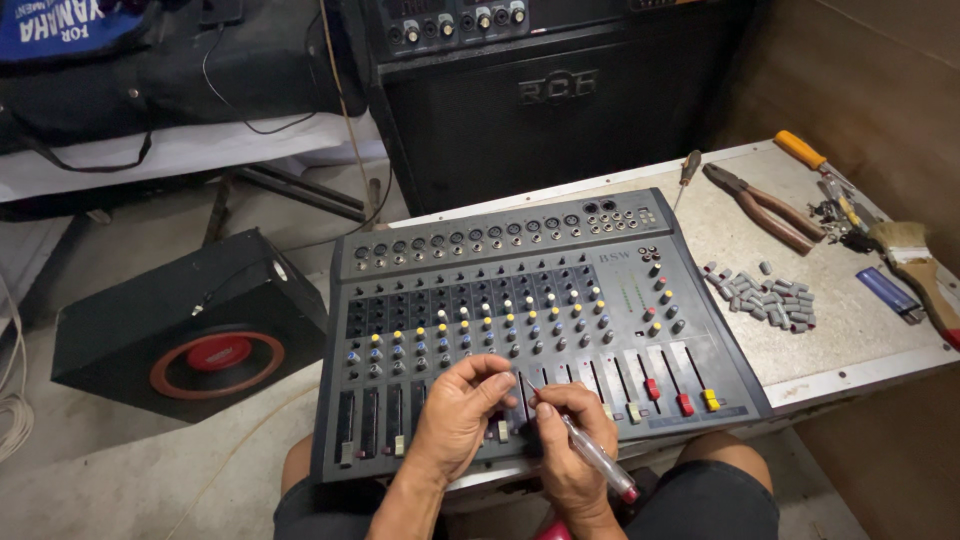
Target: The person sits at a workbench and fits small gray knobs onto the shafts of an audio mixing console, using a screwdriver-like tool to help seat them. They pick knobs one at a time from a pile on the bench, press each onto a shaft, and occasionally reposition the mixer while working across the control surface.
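- Head view: grey multi-channel audio mixer [520, 320] with rows of small coloured knobs and sliders sits half on the speckled grey tabletop [850, 340], its near edge hanging out over the person's knees.
- Left hand [455, 415] rests on the lower fader section, fingers curled down onto a fader slot; can't tell if they're actually pinching anything.
- Right hand [570, 440] is clenched around a clear-handled screwdriver with a red end cap [590, 450], tip poking at the fader slot right by the left fingertips.
- On the tabletop to the right of the mixer: a pile of small grey fader caps [765, 297], brown-handled pliers [765, 205], a blue lighter [887, 293], a wooden-handled paintbrush [920, 265].
- Floor on the left: a black speaker box with a red cone ring [190, 325].
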### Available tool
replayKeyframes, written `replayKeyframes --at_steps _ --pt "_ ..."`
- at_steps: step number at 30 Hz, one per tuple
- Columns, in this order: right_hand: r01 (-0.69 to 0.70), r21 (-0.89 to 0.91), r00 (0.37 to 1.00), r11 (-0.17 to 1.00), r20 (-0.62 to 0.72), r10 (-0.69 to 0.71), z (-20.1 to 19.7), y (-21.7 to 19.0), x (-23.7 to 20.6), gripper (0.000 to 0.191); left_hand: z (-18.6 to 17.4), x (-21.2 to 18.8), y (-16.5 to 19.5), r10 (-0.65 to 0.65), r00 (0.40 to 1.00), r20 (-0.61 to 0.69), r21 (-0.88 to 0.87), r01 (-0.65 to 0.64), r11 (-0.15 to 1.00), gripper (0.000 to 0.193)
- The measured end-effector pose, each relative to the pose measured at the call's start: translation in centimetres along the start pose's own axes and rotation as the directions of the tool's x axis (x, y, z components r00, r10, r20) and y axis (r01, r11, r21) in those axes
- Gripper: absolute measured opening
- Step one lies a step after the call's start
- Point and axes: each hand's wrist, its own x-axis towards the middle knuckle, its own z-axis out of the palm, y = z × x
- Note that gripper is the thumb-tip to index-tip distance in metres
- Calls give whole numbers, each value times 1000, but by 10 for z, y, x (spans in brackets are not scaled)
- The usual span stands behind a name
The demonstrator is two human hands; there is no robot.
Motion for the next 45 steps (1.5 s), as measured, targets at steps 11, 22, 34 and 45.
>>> replayKeyframes --at_steps 11,22,34,45 --pt "-25 12 1000 1000 2 25 1 1 0 10 3 0 6 -22 1000 19 28 22 999 32" --pt "7 14 1000 1000 6 -7 1 0 0 9 -1 1 3 20 999 39 -53 -18 998 31" --pt "-2 22 1000 1000 2 2 1 1 -1 9 2 -2 9 -14 999 40 -55 16 998 32" --pt "-3 -21 1000 1000 23 4 1 -3 0 10 1 0 6 -3 997 78 -43 6 999 29"
